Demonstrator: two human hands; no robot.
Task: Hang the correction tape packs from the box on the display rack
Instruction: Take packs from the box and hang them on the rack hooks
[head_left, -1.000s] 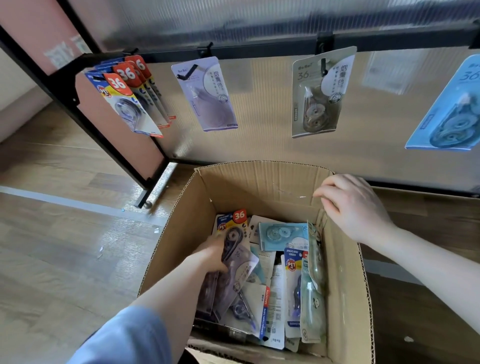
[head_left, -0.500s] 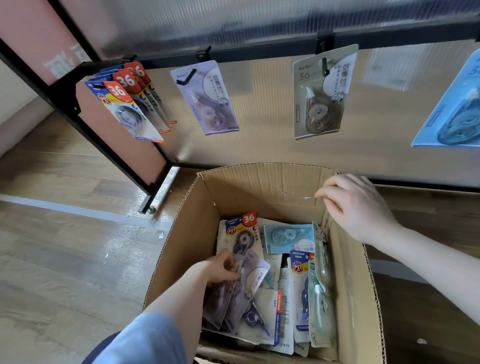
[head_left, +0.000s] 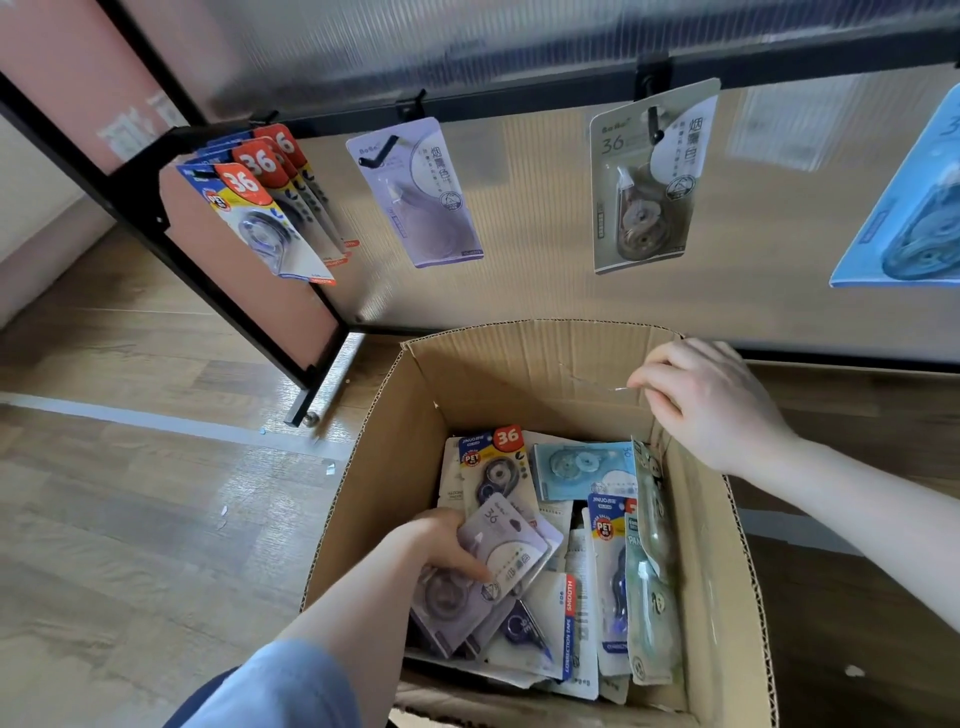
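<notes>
Correction tape packs are lying loose in the box (head_left: 363, 499), under the left hand (head_left: 441, 545), which is pinching one lilac pack (head_left: 506, 548), probably to lift it. The right hand (head_left: 711, 400) is curling over the box rim, likely steadying it. Beyond both hands, the display rack (head_left: 519, 106) is carrying four hooks of packs; the leftmost is holding about three.

"36" marks the hung red-tabbed packs (head_left: 260, 218) and grey pack (head_left: 647, 182); a boxed pack (head_left: 569, 618) reads "SMOOTH".
</notes>
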